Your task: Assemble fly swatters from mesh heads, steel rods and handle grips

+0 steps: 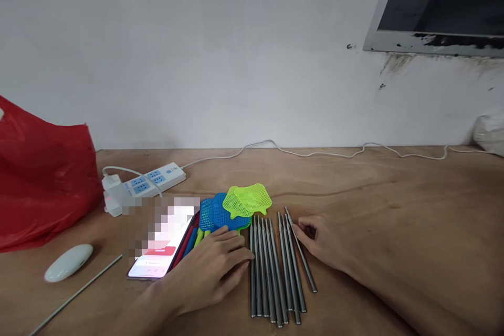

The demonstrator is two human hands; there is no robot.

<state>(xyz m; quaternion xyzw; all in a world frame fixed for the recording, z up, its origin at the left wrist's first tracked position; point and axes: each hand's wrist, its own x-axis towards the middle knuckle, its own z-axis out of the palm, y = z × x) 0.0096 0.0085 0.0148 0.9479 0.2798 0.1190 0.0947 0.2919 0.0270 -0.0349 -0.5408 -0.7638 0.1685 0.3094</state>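
Several thin metal rods [275, 268] lie side by side on the wooden table [394, 205]. My left hand [208, 273] lies flat to their left with fingers stretched out, fingertips touching the leftmost rod. My right hand [321, 244] rests on the right side of the bundle, fingers curled against the outermost rod, which lies slanted. Behind the rods sit plastic fly-swatter heads, blue [214, 215] and lime green [248, 200], with coloured handles running under my left hand.
A phone [163, 249] with a lit screen lies left of my left hand. A white power strip [145, 184] and cable, a red plastic bag [39, 189], a white mouse [69, 261] and one loose rod [79, 291] sit at the left.
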